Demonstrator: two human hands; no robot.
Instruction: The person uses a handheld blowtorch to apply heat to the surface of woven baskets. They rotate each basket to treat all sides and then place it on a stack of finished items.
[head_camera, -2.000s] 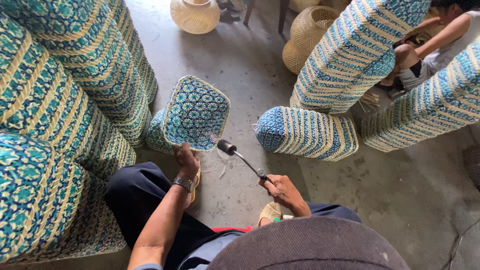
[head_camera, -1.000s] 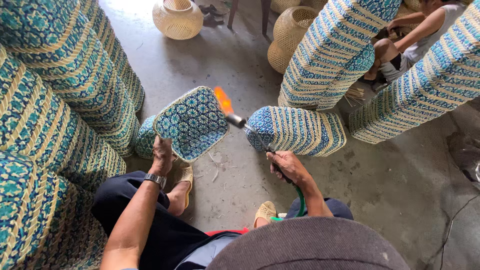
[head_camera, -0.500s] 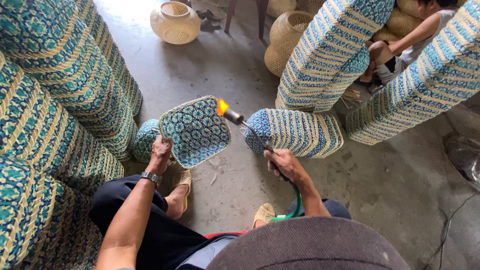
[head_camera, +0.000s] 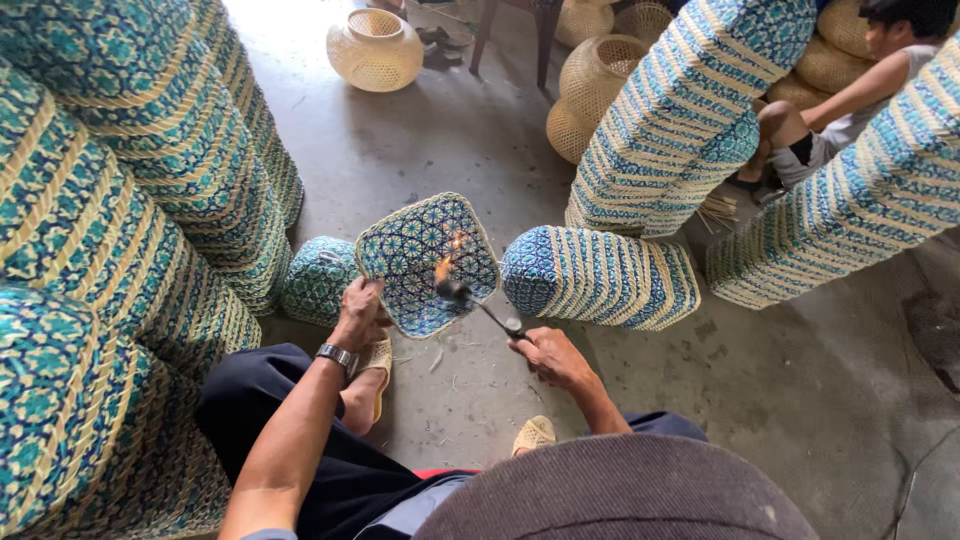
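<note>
My left hand (head_camera: 358, 312) grips the lower left edge of a square woven tray (head_camera: 420, 240) with a blue and teal pattern, tilted up so its inside faces me. My right hand (head_camera: 548, 356) holds the handle of a gas torch (head_camera: 482, 309). The torch's black nozzle points into the tray, and a small orange flame (head_camera: 444, 264) burns against the weave. A watch sits on my left wrist.
Tall stacks of patterned trays lean at the left (head_camera: 120, 220) and right (head_camera: 690, 110); one short stack (head_camera: 600, 275) lies on the concrete floor beside the tray. Natural woven baskets (head_camera: 375, 50) stand at the back. Another person (head_camera: 850, 100) sits at the upper right.
The torch has swung from the tray's upper right edge down to its middle, and the flame has shrunk. My left hand still holds the tray, now turned more toward me.
</note>
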